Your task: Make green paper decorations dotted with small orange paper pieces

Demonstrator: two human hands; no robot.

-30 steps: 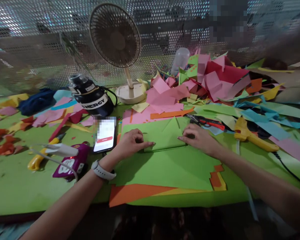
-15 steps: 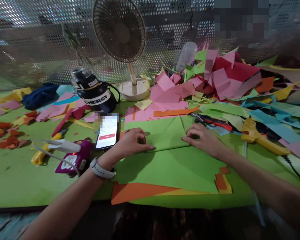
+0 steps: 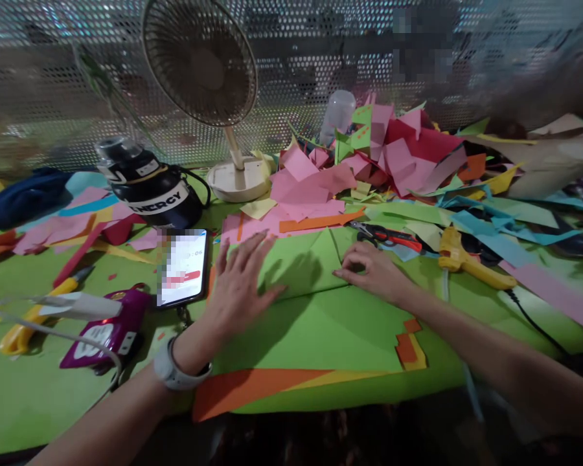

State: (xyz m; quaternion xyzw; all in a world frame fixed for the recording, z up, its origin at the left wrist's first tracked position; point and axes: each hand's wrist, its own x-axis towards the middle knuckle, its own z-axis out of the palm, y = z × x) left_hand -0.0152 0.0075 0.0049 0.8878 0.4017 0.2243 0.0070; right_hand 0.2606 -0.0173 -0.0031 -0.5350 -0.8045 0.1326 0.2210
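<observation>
A folded sheet of green paper [image 3: 301,265] lies on a larger green sheet [image 3: 320,336], with an orange sheet [image 3: 243,385] showing beneath. My left hand [image 3: 240,285] is over the folded paper's left end, fingers spread, a little blurred; whether it touches the paper I cannot tell. My right hand [image 3: 369,270] pinches the folded paper's right edge between thumb and fingers. Beside my left hand lies a lit phone [image 3: 184,265]. Scissors [image 3: 388,236] with black and red handles rest just beyond my right hand.
A yellow glue gun [image 3: 471,262] lies to the right. At the left are a purple power adapter [image 3: 107,330], a yellow cutter [image 3: 34,320] and a dark bottle [image 3: 155,194]. A fan [image 3: 238,178] stands behind, near heaped pink paper scraps [image 3: 311,175].
My left hand has let go of the folded paper's edge and opened, its fingers now spread. My right hand keeps its pinch. The camera view has swung to the right.
</observation>
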